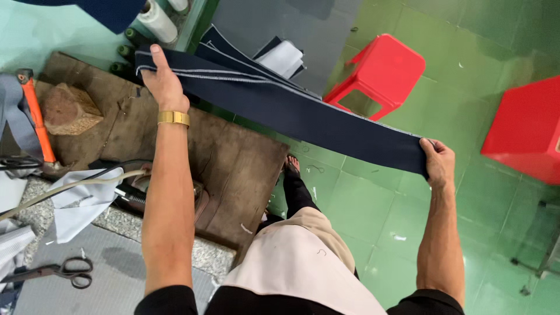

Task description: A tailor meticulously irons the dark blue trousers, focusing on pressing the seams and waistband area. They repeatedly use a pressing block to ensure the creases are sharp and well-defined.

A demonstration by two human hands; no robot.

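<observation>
Single head-worn view, looking steeply down from close above the person's outstretched forearms; wooden board [233, 169] at left of frame, green tiled floor [373, 221] filling the right.

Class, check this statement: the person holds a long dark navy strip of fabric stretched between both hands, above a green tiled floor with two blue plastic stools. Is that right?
Not quite: the stools are red, not blue. The head view shows one red stool and another on the green floor. The rest holds: the left hand and right hand hold the navy fabric strip stretched between them.
</observation>
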